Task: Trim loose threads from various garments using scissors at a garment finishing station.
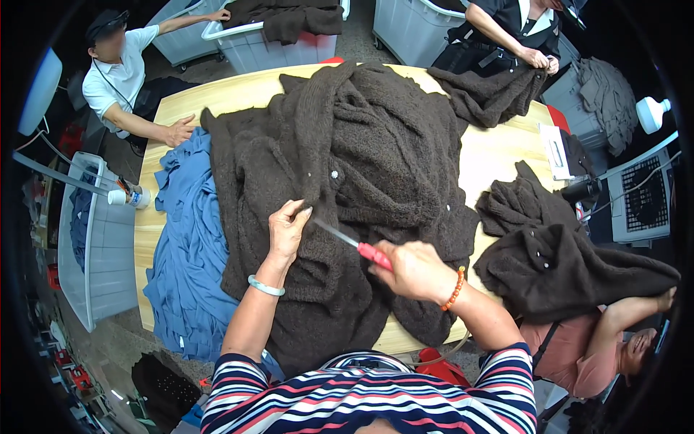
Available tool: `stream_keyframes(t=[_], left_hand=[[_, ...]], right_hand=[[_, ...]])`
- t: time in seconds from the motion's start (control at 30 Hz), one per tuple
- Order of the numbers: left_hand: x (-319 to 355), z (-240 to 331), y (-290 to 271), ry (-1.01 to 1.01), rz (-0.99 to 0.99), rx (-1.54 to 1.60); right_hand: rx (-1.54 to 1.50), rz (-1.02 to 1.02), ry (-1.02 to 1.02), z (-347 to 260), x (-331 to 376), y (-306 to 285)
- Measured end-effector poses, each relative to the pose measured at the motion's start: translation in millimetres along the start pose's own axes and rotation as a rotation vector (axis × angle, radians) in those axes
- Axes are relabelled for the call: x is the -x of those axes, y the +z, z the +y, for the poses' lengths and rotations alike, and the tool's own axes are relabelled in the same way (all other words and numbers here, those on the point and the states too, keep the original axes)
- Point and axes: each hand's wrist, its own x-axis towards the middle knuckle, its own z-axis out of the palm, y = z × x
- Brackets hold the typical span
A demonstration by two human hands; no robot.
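A large dark brown knit garment lies heaped across the table in front of me. My left hand is closed, pinching a fold of its ribbed edge between thumb and fingers. My right hand is wrapped round a red-handled tool with a slim metal shaft. The shaft points left toward the pinched fold; its tip is blurred, so I cannot tell whether it touches the knit. Small shiny buttons show on the garment just above my hands.
Blue cloth is piled along the left side of the wooden table. More dark knits lie at the right, beside a seated person. Two co-workers stand across the table, one handling a dark knit. Grey wheeled bins surround us.
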Motion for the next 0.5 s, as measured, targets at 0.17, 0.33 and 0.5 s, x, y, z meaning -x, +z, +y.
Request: stream_keyframes(t=[0.17,0.33,0.5], left_hand=[[-18.4,17.6,-1.7,-0.318,-0.023,0.291],[-56.6,32.4,-4.4,-0.562,-0.039,0.720],[-65.4,13.3,-3.5,-0.135,0.052,0.313]], right_hand=[[-0.143,-0.013,0.030,8.7,6.6,3.1],[-0.179,0.051,0.038,-1.4,4.3,1.1],[-0.133,0.126,0.084,1.3,-14.9,-2.6]])
